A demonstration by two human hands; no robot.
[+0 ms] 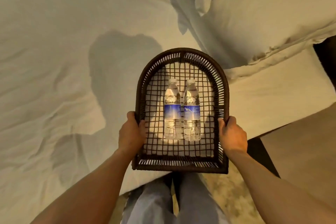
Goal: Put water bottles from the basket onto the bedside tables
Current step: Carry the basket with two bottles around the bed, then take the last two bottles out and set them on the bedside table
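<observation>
A dark woven basket with an arched far end and an open-mesh floor is held level over the edge of a bed. Two clear water bottles lie flat inside it, side by side, caps pointing away from me: the left bottle and the right bottle, both with blue labels. My left hand grips the basket's left rim, thumb on top. My right hand grips the right rim the same way.
The white rumpled bed sheet fills the left and centre. A pillow lies at the upper right. A brown surface is at the right, with a dark strip beside it. My legs and patterned carpet show below.
</observation>
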